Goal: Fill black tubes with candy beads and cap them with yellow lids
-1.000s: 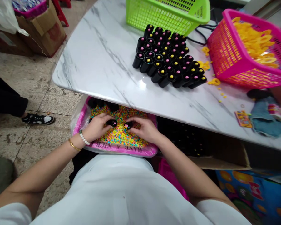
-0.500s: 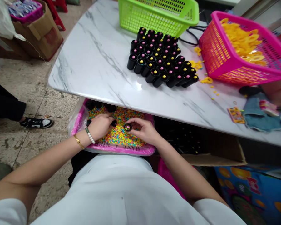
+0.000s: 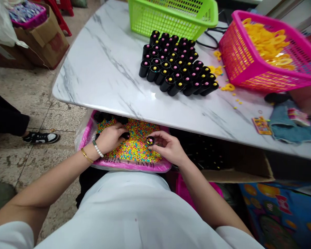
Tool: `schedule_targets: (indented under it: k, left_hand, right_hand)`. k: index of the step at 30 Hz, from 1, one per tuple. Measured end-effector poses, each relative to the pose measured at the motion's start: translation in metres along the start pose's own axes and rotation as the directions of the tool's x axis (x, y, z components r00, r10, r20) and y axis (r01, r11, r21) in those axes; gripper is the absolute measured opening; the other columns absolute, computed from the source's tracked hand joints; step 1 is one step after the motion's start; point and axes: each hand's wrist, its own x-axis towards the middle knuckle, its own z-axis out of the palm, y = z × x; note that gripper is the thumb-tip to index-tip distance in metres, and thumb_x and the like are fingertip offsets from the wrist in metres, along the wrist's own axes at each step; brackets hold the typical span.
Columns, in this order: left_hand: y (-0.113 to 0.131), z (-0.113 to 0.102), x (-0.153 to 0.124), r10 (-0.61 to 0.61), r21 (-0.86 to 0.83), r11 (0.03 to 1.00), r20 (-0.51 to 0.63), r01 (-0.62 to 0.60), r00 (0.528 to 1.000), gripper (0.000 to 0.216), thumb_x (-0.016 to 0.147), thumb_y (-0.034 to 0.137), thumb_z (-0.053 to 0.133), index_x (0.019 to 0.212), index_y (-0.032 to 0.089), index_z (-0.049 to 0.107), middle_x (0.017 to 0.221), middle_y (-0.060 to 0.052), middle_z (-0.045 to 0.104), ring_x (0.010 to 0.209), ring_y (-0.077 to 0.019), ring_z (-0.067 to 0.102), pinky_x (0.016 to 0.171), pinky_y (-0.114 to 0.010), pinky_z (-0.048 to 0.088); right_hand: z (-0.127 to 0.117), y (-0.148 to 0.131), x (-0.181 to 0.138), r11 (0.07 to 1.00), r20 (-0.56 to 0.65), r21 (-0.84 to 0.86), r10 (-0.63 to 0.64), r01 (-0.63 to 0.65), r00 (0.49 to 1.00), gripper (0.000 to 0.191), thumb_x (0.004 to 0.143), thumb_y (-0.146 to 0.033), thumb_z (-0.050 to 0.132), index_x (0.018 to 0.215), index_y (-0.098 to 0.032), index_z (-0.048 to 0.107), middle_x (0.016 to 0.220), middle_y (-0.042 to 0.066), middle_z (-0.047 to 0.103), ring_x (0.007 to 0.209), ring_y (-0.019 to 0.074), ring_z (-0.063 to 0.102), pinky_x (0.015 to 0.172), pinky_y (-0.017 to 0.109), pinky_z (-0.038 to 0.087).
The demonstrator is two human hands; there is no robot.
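Observation:
A pink tray (image 3: 134,167) lined with clear plastic is filled with small colourful beads (image 3: 137,147). My right hand (image 3: 168,147) is closed on a black tube (image 3: 150,140), pinching it between thumb and fingers over the right side of the beads. Inside the tube's open end, a pink tip and a few beads show. My left hand (image 3: 112,137) rests over the left side, its fingers closed round another black tube (image 3: 125,135), partly hidden. More black tubes (image 3: 121,119) lie at the tray's far edge, under the tabletop.
On the marble-patterned table (image 3: 103,79) stand several black tubes with pink or yellow tips (image 3: 171,65). Behind them is a green basket (image 3: 160,24); to the right, a pink basket (image 3: 242,65) of yellow plastic pieces (image 3: 268,41). A cardboard box (image 3: 243,174) sits below the table.
My right hand has moved a little to the right with its tube, away from the left hand. The left hand has stayed almost where it was.

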Motion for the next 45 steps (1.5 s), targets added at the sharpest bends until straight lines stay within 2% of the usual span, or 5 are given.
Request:
schedule_targets:
  k: [5,18,25,33,45]
  left_hand:
    - [0.014,0.003,0.004,0.101,0.222,0.967,0.112,-0.124,0.989,0.022,0.091,0.013,0.051,0.103,0.013,0.07,0.103,-0.013,0.068,0.093,-0.0236,0.066,0.085,-0.037,0.053]
    - [0.002,-0.007,-0.012,0.0,-0.816,0.574,0.078,0.064,0.997,0.031,0.078,0.024,0.066,0.108,0.017,0.066,0.094,-0.003,0.069,0.082,-0.0142,0.063,0.076,-0.029,0.051]
    - [0.044,-0.053,-0.024,-0.053,-0.581,0.804,-0.282,-0.127,0.958,0.023,0.079,0.022,0.069,0.102,0.021,0.068,0.09,-0.002,0.064,0.074,-0.0123,0.057,0.066,-0.025,0.045]
    - [0.041,-0.092,0.047,-0.245,-0.474,0.881,-0.445,0.006,0.861,0.026,0.074,0.034,0.068,0.095,0.018,0.066,0.061,0.004,0.062,0.056,-0.012,0.058,0.055,-0.024,0.044]
    - [0.05,-0.06,0.042,-0.245,-0.584,0.794,-0.563,-0.17,0.79,0.018,0.083,0.026,0.065,0.099,0.016,0.063,0.097,-0.007,0.072,0.078,-0.0125,0.067,0.068,-0.026,0.056]
  right_hand:
    - [0.004,0.0,-0.002,0.994,-0.001,-0.101,-0.029,0.029,1.0,0.032,0.075,-0.028,0.078,0.104,-0.02,0.067,0.097,0.004,0.07,0.082,0.017,0.066,0.076,0.031,0.056]
    - [0.008,-0.011,-0.009,0.995,0.034,0.09,0.042,-0.045,0.999,0.034,0.072,-0.027,0.081,0.101,-0.02,0.066,0.097,0.004,0.069,0.087,0.0165,0.068,0.079,0.03,0.056]
    - [-0.016,-0.074,-0.013,0.927,-0.007,-0.276,-0.266,0.254,0.964,0.024,0.078,-0.022,0.073,0.102,-0.022,0.068,0.095,0.004,0.066,0.081,0.0155,0.062,0.071,0.027,0.052]
    - [-0.094,-0.079,0.054,0.893,-0.49,-0.44,-0.153,-0.092,0.858,0.029,0.068,-0.034,0.073,0.091,-0.018,0.066,0.059,-0.006,0.057,0.053,0.0115,0.054,0.053,0.023,0.041]
    - [-0.054,-0.062,0.018,0.964,-0.561,-0.246,-0.227,0.101,0.796,0.022,0.079,-0.037,0.072,0.089,-0.02,0.061,0.083,0.004,0.073,0.064,0.0171,0.07,0.049,0.025,0.051]
